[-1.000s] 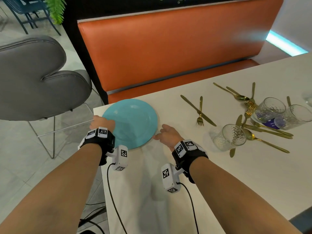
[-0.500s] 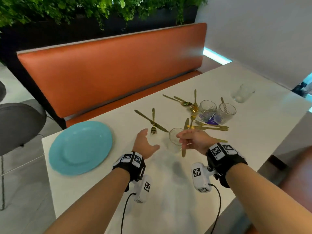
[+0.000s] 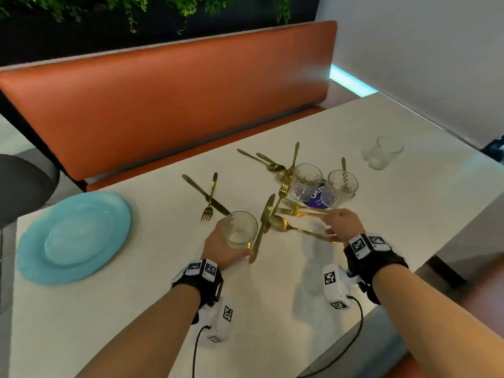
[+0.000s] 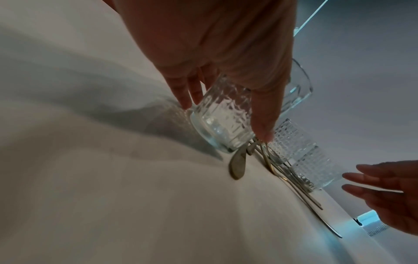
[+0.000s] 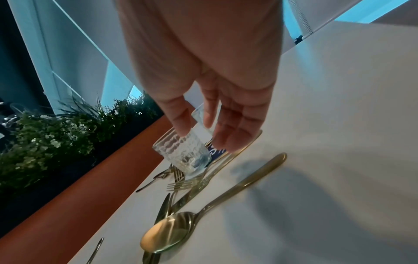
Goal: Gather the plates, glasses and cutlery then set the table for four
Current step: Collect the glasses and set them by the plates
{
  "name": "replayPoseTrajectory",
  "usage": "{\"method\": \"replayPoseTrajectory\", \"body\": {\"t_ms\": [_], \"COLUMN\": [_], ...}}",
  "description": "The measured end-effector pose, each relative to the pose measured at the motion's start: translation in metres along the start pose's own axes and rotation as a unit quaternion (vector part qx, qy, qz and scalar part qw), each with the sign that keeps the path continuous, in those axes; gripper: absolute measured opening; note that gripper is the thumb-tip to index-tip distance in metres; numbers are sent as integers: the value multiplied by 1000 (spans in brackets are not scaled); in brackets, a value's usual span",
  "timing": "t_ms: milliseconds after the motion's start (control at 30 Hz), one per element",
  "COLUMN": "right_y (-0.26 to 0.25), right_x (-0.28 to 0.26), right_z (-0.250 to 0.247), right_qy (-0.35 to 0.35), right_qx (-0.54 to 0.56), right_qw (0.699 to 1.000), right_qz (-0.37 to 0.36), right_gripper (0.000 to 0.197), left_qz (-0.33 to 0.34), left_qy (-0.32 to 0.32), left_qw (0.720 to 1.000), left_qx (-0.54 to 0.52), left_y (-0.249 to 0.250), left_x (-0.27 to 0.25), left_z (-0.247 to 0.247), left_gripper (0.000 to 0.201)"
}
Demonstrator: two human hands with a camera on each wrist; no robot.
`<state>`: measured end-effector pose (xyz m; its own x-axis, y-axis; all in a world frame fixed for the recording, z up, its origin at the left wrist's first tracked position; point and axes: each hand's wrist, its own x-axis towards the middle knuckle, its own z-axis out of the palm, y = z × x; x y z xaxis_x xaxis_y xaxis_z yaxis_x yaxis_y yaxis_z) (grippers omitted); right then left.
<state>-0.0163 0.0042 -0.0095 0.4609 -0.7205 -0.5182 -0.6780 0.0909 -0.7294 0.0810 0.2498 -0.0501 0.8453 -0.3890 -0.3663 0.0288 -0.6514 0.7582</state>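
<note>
My left hand (image 3: 231,246) grips a clear textured glass (image 3: 240,233) that stands on the white table (image 3: 136,309); the left wrist view shows thumb and fingers (image 4: 185,100) on either side of this glass (image 4: 217,135). My right hand (image 3: 331,226) hovers with straight fingers over a pile of gold cutlery (image 3: 289,214) and holds nothing, as the right wrist view confirms (image 5: 203,139). A gold spoon (image 5: 167,232) lies below it. A blue plate (image 3: 73,238) sits at the table's left end. Two more glasses (image 3: 305,181) (image 3: 341,189) stand behind the pile, and a fourth (image 3: 381,152) at the far right.
A gold knife and fork (image 3: 210,197) lie crossed between the plate and the pile. A purple card (image 3: 316,197) lies under the two glasses. An orange bench (image 3: 163,105) runs along the far side, and a grey chair (image 3: 24,181) stands at left.
Both hands left the blue plate and moved right. The left hand took hold of the nearest glass. The right hand passed that glass and now hovers over the cutlery.
</note>
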Motion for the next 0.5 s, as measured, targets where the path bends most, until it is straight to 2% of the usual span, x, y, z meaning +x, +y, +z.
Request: {"method": "replayPoseTrajectory", "body": {"t_ms": [100,133,267,367,500], "right_y": [-2,-2,-12,-18,-26], "right_x": [17,23,30,38,50], "right_z": [12,17,34,45,55], "right_qy": [2,7,13,3,23], "right_qx": [-30,-48,-105,-85,-52], "right_qw": [1000,999,993,993,996], "right_qz": [-6,-15,-56,-81,-72], "right_gripper": [46,55,57,65,77], "left_qz": [-9,-13,-15,1,19], "left_qy": [35,42,79,108,109], "left_qw": [999,999,997,994,993], "left_qx": [6,8,-13,-30,-39], "left_y": [-1,-2,0,11,30], "left_x": [3,4,10,18,37], "left_z": [5,6,7,0,-10], "left_gripper": [88,88,85,83,85]}}
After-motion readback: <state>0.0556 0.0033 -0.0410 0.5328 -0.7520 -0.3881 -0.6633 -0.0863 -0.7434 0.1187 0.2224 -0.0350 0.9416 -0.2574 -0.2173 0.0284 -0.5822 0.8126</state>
